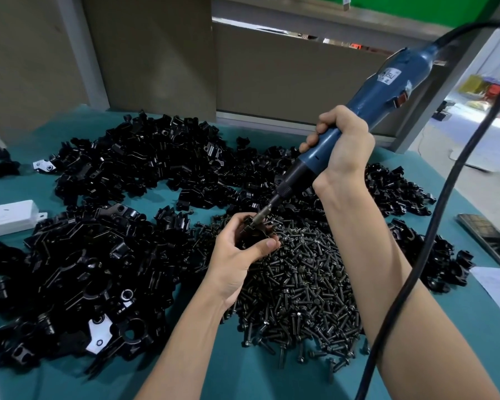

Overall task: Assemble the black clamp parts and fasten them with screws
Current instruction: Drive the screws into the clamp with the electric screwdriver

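Black clamp parts lie in big heaps on the teal table, next to a pile of dark screws. The left hand curls tight around one black clamp, just above the screws. The right hand grips a blue electric screwdriver. Its tip touches the held clamp. A black cord hangs from the tool.

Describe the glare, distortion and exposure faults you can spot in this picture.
Head view: glare turns some glossy black clamp parts white; head view: the wide-angle lens slants the grey frame posts near the edges; head view: the pale floor at far right is washed out.
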